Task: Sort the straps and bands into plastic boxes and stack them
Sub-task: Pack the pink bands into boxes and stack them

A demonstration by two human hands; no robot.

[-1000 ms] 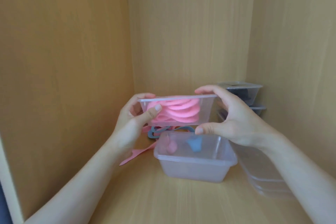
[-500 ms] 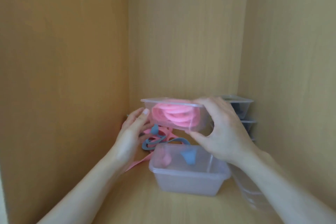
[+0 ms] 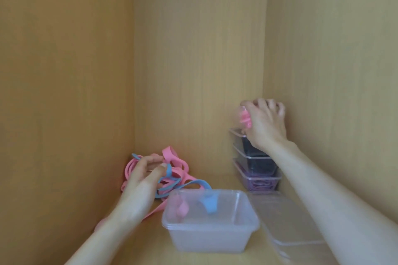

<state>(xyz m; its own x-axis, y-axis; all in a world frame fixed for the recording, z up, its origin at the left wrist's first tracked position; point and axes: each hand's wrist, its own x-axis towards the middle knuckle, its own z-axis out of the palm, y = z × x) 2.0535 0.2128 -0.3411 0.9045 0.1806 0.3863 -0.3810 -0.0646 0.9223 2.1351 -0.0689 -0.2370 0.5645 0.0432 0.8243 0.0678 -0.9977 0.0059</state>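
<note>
My right hand point(image 3: 266, 123) grips a clear box of pink bands point(image 3: 244, 119) from above, holding it on top of a stack of lidded boxes point(image 3: 257, 166) in the back right corner. The stack's two upper boxes hold dark straps and the lowest holds purple ones. My left hand point(image 3: 143, 178) lies on a loose pile of pink and blue bands point(image 3: 178, 170) at the back left, its fingers and thumb curled around some of them. An open clear box point(image 3: 210, 234) stands in front at the centre; my right hand hides most of the pink box.
Clear lids point(image 3: 288, 226) lie flat to the right of the open box, partly under my right forearm. Wooden walls close in the shelf on the left, back and right. A pink strap point(image 3: 154, 211) trails from the pile toward the front.
My right hand carried the pink-band box from the centre to the back right, onto the stack. My left hand let go of the box and dropped onto the loose bands.
</note>
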